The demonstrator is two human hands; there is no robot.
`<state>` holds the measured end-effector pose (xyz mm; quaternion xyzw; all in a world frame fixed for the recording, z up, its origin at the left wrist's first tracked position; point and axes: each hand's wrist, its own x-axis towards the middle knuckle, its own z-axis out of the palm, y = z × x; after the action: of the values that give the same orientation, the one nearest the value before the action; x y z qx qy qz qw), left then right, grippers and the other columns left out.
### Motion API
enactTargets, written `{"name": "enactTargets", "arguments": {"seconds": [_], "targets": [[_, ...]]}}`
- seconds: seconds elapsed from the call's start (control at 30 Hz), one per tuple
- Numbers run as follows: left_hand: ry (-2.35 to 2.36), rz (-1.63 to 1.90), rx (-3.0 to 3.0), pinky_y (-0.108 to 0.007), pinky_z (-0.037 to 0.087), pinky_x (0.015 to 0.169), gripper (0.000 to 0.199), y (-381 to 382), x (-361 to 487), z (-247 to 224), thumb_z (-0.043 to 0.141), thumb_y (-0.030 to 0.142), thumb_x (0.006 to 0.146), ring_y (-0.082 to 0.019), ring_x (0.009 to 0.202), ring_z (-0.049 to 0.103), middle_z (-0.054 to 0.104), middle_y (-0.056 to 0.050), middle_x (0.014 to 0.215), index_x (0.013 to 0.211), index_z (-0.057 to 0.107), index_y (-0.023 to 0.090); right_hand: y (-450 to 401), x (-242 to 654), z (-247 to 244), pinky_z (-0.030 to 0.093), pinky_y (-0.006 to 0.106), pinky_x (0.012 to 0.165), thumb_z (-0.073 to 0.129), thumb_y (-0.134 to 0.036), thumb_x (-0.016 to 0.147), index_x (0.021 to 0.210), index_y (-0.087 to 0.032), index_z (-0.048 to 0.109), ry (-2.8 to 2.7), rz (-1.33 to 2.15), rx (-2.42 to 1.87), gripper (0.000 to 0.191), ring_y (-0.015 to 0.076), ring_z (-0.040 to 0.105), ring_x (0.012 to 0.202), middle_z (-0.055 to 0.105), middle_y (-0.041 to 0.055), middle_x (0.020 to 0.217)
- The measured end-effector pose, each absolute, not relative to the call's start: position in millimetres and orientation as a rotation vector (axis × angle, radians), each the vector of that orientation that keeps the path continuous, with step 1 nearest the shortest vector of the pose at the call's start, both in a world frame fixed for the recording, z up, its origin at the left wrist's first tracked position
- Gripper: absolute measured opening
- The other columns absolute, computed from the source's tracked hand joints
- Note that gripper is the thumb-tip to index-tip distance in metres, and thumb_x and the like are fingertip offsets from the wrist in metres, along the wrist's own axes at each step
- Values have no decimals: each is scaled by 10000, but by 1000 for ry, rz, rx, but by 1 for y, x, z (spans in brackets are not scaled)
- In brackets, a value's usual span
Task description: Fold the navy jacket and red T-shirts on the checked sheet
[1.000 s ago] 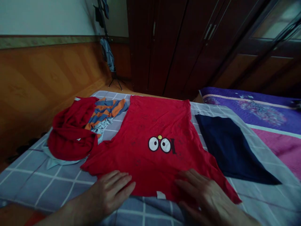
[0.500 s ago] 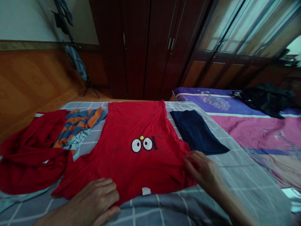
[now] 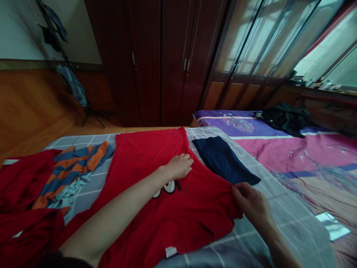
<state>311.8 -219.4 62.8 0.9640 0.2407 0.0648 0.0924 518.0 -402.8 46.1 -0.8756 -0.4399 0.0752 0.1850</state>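
A red shirt lies spread on the grey checked bedding, its white label toward me and its printed eyes partly covered by my left forearm. My left hand reaches across to the shirt's right side edge, fingers pressed together on the fabric. At the right, my right hand pinches the end of the shirt's right sleeve. Beyond that sleeve lies a folded dark blue cloth.
Left of the shirt are red clothes and an orange-and-blue striped garment. A second bed at the right holds a black garment and a phone-like object. Dark wardrobes stand behind.
My left hand has moved from the near left edge of the shirt up and across to its right side. My right hand has drawn the sleeve outward. The view has shifted right.
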Motion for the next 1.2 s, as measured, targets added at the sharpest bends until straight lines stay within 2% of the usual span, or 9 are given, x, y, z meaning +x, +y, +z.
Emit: {"name": "enactTargets", "arguments": {"seconds": [0.13, 0.2, 0.33, 0.4, 0.53, 0.73, 0.93, 1.03, 1.2], "targets": [[849, 273, 2794, -471, 369, 993, 429, -192, 346, 35, 480, 370, 907, -325, 1239, 431, 485, -199, 1307, 1231, 491, 89, -411, 523, 32, 404, 307, 574, 413, -529, 729, 770, -237, 635, -1123, 256, -2402, 369, 218, 622, 622, 660, 28, 650], [868, 321, 2766, -486, 309, 1049, 510, -186, 354, 24, 462, 435, 912, -322, 1298, 373, 443, -191, 1376, 1289, 453, 92, -411, 518, 26, 405, 310, 555, 407, -550, 731, 767, -239, 644, -1121, 239, -2404, 393, 214, 610, 581, 642, 24, 612], [855, 465, 2734, -392, 247, 1116, 500, -184, 361, 11, 388, 440, 946, -232, 1342, 331, 410, -104, 1435, 1355, 402, 152, -407, 511, 23, 424, 308, 538, 437, -633, 729, 841, -239, 686, -1114, 246, -2389, 479, 225, 625, 598, 658, 31, 631], [907, 560, 2709, -323, 273, 1102, 458, -183, 362, 10, 342, 354, 970, -191, 1322, 359, 404, -100, 1434, 1376, 367, 144, -406, 512, 24, 425, 291, 509, 464, -627, 730, 753, -233, 684, -1157, 283, -2332, 452, 216, 618, 574, 650, 29, 603], [1039, 655, 2669, -280, 371, 1014, 378, -174, 362, 11, 312, 185, 958, -175, 1203, 475, 494, -99, 1307, 1314, 434, 155, -411, 513, 25, 423, 240, 470, 469, -526, 789, 588, -214, 597, -1222, 182, -2071, 392, 154, 554, 481, 585, 3, 520], [1038, 504, 2751, -337, 469, 834, 313, -158, 370, 26, 314, 169, 952, -223, 984, 588, 600, -86, 991, 1101, 588, 195, -420, 507, 24, 441, 205, 492, 547, -393, 817, 731, -195, 657, -1377, -93, -1886, 242, 122, 558, 464, 602, -18, 546], [945, 343, 2828, -351, 462, 823, 269, -153, 389, 38, 386, 91, 897, -234, 970, 598, 610, -95, 1020, 935, 638, 180, -422, 505, 24, 432, 191, 464, 541, -392, 840, 763, -193, 670, -1420, -101, -1848, 249, 110, 542, 423, 595, -24, 523], [977, 414, 2820, -336, 462, 812, 277, -157, 393, 33, 339, 127, 935, -217, 938, 604, 614, -85, 998, 1009, 599, 184, -425, 505, 23, 427, 188, 449, 544, -410, 840, 776, -192, 677, -1408, -40, -1857, 263, 110, 538, 411, 599, -24, 518], [1010, 522, 2786, -345, 417, 913, 234, -164, 396, 21, 358, 228, 962, -210, 1068, 539, 601, -78, 1095, 1087, 553, 194, -426, 508, 21, 444, 191, 476, 552, -417, 825, 818, -188, 688, -1342, 53, -1863, 266, 118, 564, 457, 647, -2, 595]]}}
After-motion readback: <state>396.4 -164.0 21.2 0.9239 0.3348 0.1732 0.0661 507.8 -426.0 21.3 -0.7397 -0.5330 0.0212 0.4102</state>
